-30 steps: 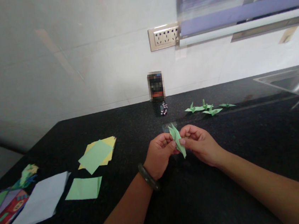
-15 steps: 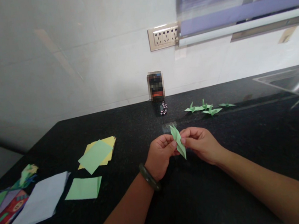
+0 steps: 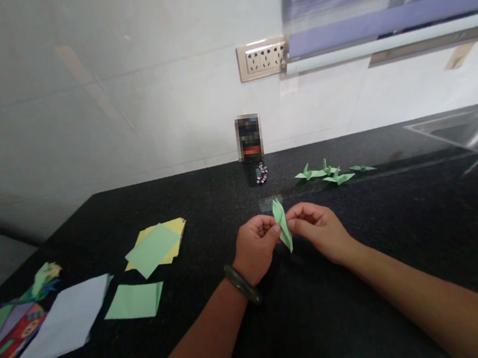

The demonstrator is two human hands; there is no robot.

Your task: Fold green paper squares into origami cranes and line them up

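Note:
A narrow folded piece of green paper (image 3: pixel 282 224) stands upright between my two hands above the black counter (image 3: pixel 360 280). My left hand (image 3: pixel 255 249), with a dark bangle on its wrist, pinches the paper's left side with curled fingers. My right hand (image 3: pixel 318 231) pinches the right side with thumb and fingertips. The paper's pointed ends stick out above and below the fingers.
Several folded green paper cranes (image 3: pixel 327 172) lie at the back right. A yellow and green paper stack (image 3: pixel 156 249), a green sheet (image 3: pixel 134 301), a white sheet (image 3: pixel 64 322) and colourful papers (image 3: pixel 7 334) lie on the left. A dark blurred object (image 3: pixel 249 138) leans on the wall; a sink (image 3: pixel 468 129) is far right.
Both hands shifted slightly up and together, and the folded green paper now looks narrower and more upright between the fingers.

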